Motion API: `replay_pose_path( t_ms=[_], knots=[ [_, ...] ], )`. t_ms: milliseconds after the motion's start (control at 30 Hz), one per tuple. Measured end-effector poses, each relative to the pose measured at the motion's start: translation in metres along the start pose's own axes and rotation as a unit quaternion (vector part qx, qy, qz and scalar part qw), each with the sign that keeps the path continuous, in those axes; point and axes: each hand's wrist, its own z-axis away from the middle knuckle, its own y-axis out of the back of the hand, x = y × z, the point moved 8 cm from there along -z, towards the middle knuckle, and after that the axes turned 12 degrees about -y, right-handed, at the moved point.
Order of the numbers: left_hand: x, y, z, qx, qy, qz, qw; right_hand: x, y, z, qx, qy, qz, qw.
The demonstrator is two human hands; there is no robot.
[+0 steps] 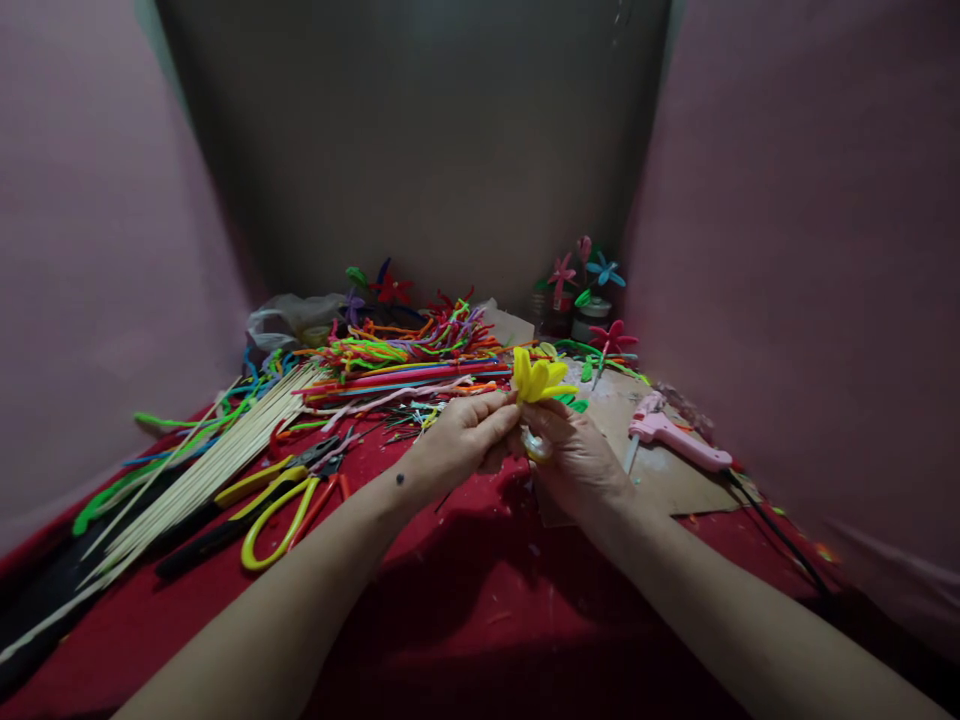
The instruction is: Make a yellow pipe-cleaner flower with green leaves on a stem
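Observation:
A yellow pipe-cleaner flower (538, 378) stands up between my hands above the middle of the table, petals fanned upward and to the right. My left hand (480, 428) is closed, thumb and fingers pinched at the flower's base. From the other side my right hand (581, 455) is also closed around the base, its fingers partly hidden. A small shiny whitish and yellow thing (535, 445) shows at the right hand's curled fingers; its kind is unclear. Just behind the flower lies a green pipe-cleaner leaf (576, 404).
A pink glue gun (667, 432) rests on a cardboard sheet (686, 485) at the right, its cord trailing forward. On the left lie pliers (296, 480), yellow-handled scissors (259, 550) and wooden skewers (217, 465). Bundled pipe cleaners (420, 345) and finished flowers (604, 268) stand at the back.

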Motion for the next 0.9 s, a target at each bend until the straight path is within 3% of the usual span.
replay_pose_path(
  t_ms=[100, 167, 267, 367, 467, 633, 700, 767, 833, 900],
  knots=[
    [0.010, 0.000, 0.000, 0.014, -0.049, -0.158, 0.986, -0.001, 0.004, 0.000, 0.018, 0.006, -0.008, 1.000],
    [0.015, 0.004, 0.001, 0.050, -0.092, -0.282, 0.954, 0.000, 0.007, -0.001, 0.028, 0.007, -0.012, 0.999],
    [0.020, 0.003, 0.006, 0.085, -0.161, -0.468, 0.865, 0.004, 0.010, -0.003, 0.044, 0.003, -0.020, 0.999],
    [0.014, -0.002, 0.009, 0.074, -0.179, -0.603, 0.774, 0.008, 0.013, -0.004, 0.058, 0.007, -0.040, 0.997],
    [0.010, -0.005, 0.009, 0.061, -0.165, -0.675, 0.716, 0.010, 0.015, -0.005, 0.067, 0.008, -0.060, 0.996],
    [0.011, -0.009, 0.008, 0.052, -0.150, -0.731, 0.664, 0.010, 0.015, -0.005, 0.083, 0.012, -0.053, 0.995],
    [0.010, -0.010, 0.008, 0.046, -0.153, -0.739, 0.655, 0.010, 0.014, -0.004, 0.088, 0.018, -0.039, 0.995],
    [0.009, -0.009, 0.008, 0.040, -0.165, -0.723, 0.669, 0.009, 0.013, -0.003, 0.085, 0.029, -0.020, 0.996],
    [0.011, -0.006, 0.009, 0.044, -0.188, -0.670, 0.717, 0.008, 0.012, -0.003, 0.078, 0.039, -0.001, 0.996],
    [0.017, 0.000, 0.010, 0.070, -0.206, -0.579, 0.785, 0.006, 0.010, -0.003, 0.068, 0.038, 0.014, 0.997]
  ],
)
